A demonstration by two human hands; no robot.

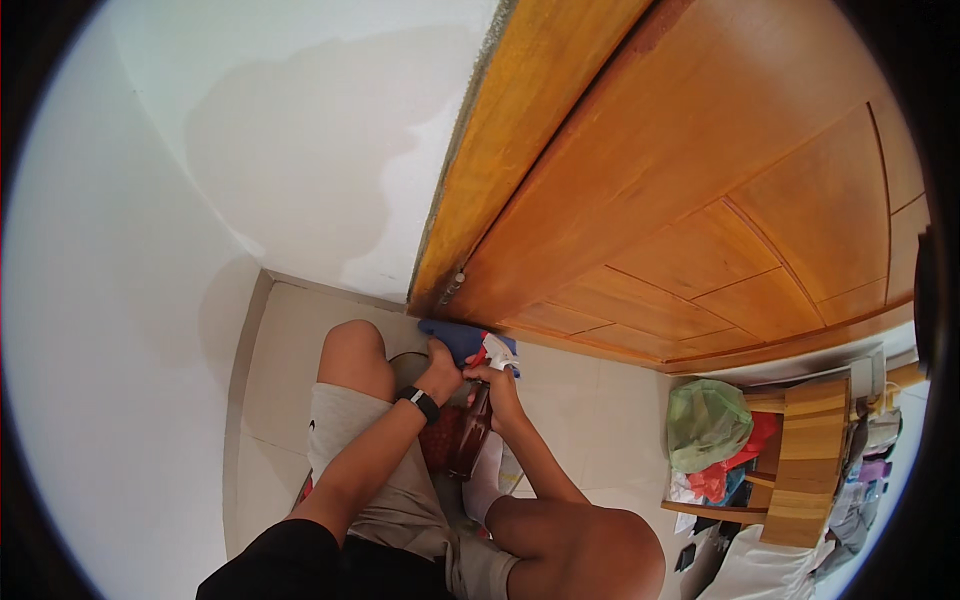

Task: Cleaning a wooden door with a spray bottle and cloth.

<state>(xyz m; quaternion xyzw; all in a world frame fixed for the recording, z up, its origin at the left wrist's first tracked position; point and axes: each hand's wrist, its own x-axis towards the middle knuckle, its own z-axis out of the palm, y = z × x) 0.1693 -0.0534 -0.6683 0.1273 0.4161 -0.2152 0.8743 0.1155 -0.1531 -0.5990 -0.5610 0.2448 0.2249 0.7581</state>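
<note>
A dark brown spray bottle (471, 442) with a white and red trigger head (495, 352) is tilted between my knees. My right hand (501, 394) is closed around its neck, just below the trigger head. My left hand (445, 375), with a black band on the wrist, touches the upper part of the bottle; its fingers are partly hidden. Behind the hands a blue cloth (454, 337) lies on the floor at the foot of the door. A dark red item (441, 442) sits beside the bottle, partly covered by my left arm.
A wooden door (637, 225) in its frame rises ahead and to the right. White walls (300, 150) meet in a corner at the left. On the right stands a wooden shelf unit (806, 465) with a green plastic bag (709, 424) and red plastic.
</note>
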